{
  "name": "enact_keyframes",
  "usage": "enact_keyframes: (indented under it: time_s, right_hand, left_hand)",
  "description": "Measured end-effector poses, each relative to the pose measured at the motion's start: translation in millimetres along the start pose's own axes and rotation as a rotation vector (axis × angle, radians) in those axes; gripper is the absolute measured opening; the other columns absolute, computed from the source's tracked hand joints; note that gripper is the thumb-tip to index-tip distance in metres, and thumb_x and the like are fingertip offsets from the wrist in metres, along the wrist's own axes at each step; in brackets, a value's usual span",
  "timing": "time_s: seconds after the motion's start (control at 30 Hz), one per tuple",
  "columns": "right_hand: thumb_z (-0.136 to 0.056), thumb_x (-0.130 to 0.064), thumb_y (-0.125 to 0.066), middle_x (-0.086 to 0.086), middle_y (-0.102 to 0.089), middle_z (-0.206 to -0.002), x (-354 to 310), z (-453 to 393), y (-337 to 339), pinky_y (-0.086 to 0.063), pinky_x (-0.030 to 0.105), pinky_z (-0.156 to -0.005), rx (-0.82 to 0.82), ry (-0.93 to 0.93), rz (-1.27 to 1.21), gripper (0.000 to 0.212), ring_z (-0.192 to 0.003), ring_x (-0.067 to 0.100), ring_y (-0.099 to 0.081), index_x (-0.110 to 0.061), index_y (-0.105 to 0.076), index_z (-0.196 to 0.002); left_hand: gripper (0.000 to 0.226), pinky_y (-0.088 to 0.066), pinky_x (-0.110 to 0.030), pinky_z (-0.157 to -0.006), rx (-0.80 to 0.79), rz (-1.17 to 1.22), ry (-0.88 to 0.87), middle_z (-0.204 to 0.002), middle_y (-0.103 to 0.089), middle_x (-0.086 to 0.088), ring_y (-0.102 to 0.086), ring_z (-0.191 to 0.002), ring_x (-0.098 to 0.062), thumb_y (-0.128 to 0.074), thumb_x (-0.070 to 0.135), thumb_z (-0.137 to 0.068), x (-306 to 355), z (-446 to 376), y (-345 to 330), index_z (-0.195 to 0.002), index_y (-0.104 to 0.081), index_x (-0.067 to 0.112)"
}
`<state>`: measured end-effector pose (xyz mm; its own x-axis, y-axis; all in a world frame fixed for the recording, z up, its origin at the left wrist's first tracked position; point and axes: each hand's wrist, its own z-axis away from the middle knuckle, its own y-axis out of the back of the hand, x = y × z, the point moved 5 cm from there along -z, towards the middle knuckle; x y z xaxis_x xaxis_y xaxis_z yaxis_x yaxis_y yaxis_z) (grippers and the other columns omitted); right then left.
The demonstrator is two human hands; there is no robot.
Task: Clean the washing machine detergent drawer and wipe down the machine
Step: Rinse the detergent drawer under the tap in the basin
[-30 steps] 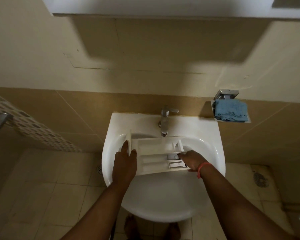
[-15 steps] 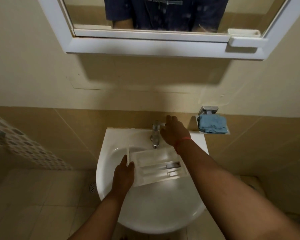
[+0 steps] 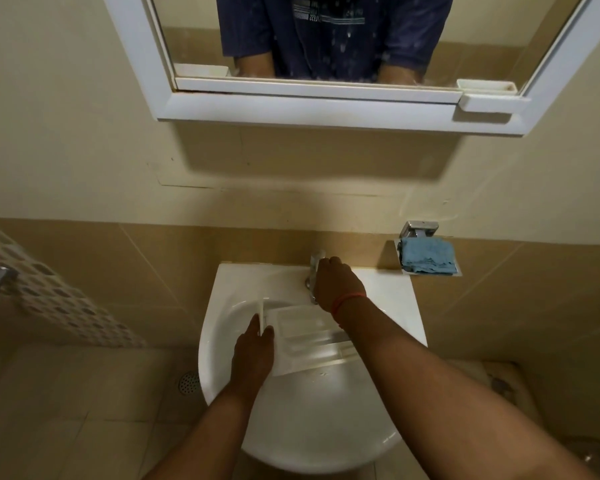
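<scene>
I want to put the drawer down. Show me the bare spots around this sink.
Free: the near basin bowl, below the detergent drawer; the sink's back left ledge. Crowded: by the tap under the right hand; the wall dish, covered by the blue cloth.

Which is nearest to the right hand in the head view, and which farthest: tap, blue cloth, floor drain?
From the right hand:
1. Tap, under its fingers at the back of the sink.
2. Blue cloth, on the wall holder to the right.
3. Floor drain, on the floor left of the sink.
</scene>
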<state>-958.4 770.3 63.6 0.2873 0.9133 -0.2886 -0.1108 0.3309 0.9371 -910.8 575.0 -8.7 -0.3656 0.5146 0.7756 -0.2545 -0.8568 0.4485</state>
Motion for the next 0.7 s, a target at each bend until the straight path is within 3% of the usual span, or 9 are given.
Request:
enact_keyframes:
  time_s: [0.17,0.33,0.4,0.57,0.7]
  right_hand:
    - [-0.095,-0.016,-0.054,0.018,-0.045,-0.134,7.9,6.3,0.2,-0.046,0.041,-0.095,-0.102,0.121,0.031,0.059,-0.115,0.036,-0.056,0.001,-0.03,-0.146]
    - [-0.091,-0.005,-0.05,0.01,-0.038,-0.143,19.6,10.7,3.6,-0.048,0.046,-0.096,-0.221,0.192,0.026,0.059,-0.115,0.034,-0.057,-0.011,-0.033,-0.148]
    - [-0.093,-0.011,-0.05,0.009,-0.042,-0.14,23.0,13.4,6.1,-0.047,0.046,-0.097,-0.183,0.179,0.011,0.054,-0.117,0.033,-0.055,-0.014,-0.038,-0.145]
    - [-0.094,-0.008,-0.048,0.008,-0.054,-0.123,26.4,57.4,-13.3,-0.045,0.035,-0.093,0.115,0.185,-0.155,0.034,-0.11,0.027,-0.054,-0.013,-0.056,-0.127]
    - [-0.096,-0.021,-0.052,0.007,-0.054,-0.123,32.8,101.8,-51.5,-0.045,0.038,-0.098,0.091,0.305,-0.19,0.032,-0.112,0.026,-0.052,-0.012,-0.058,-0.126]
  left_hand:
    - [0.049,-0.038,-0.037,-0.105,-0.004,0.008,-0.024,-0.143,-0.052,-0.008,-0.05,-0.129,-0.029,-0.041,0.028,-0.104,7.9,-0.5,-0.8,-0.152,-0.033,0.022]
    - [0.05,-0.037,-0.036,-0.105,-0.013,-0.006,-0.035,-0.145,-0.05,-0.009,-0.048,-0.131,-0.029,-0.041,0.028,-0.104,13.0,0.7,-4.8,-0.153,-0.031,0.024]
    - [0.05,-0.036,-0.034,-0.105,-0.02,0.007,-0.036,-0.144,-0.05,-0.009,-0.048,-0.131,-0.029,-0.042,0.026,-0.104,15.2,2.9,-6.6,-0.153,-0.032,0.023]
    - [0.058,-0.036,-0.04,-0.113,-0.039,0.12,0.031,-0.151,-0.045,-0.004,-0.045,-0.135,-0.026,-0.053,0.03,-0.098,16.4,5.2,1.2,-0.152,-0.034,0.023]
    - [0.061,-0.034,-0.033,-0.11,-0.025,0.08,0.015,-0.154,-0.041,-0.002,-0.042,-0.138,-0.024,-0.056,0.027,-0.096,24.9,4.5,14.1,-0.152,-0.034,0.021]
